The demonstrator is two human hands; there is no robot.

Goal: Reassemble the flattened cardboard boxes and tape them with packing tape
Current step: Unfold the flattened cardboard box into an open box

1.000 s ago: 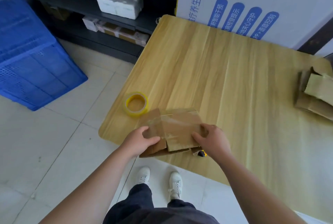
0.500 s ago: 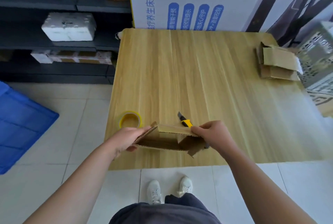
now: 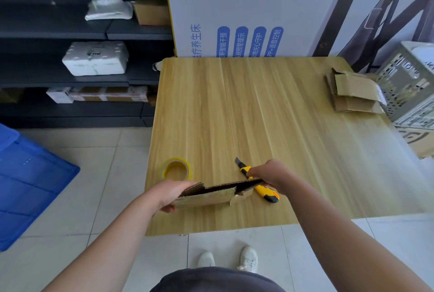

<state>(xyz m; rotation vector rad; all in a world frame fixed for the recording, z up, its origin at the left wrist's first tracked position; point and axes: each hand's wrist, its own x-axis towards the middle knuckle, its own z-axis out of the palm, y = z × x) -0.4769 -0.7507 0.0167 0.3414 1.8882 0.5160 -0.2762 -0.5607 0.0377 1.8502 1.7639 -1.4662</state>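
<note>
A small brown cardboard box [image 3: 211, 196], partly flattened with old tape on it, is held just above the near part of the wooden table [image 3: 258, 108]. My left hand [image 3: 170, 194] grips its left end and my right hand [image 3: 270, 174] grips its right end. A roll of clear packing tape with a yellow core [image 3: 176, 171] lies on the table just beyond my left hand. A yellow and black utility knife [image 3: 258, 184] lies under my right hand, partly hidden. A stack of flattened cardboard boxes [image 3: 352, 93] rests at the far right of the table.
A large white printed carton [image 3: 258, 9] stands against the table's far edge. A grey perforated crate [image 3: 408, 85] sits at the right. Dark shelves [image 3: 82, 68] with foam boxes are to the left, and a blue crate [image 3: 28, 181] lies on the tiled floor.
Both hands lifted the box off the table and turned it on edge, uncovering the utility knife. The camera view swung up and to the right.
</note>
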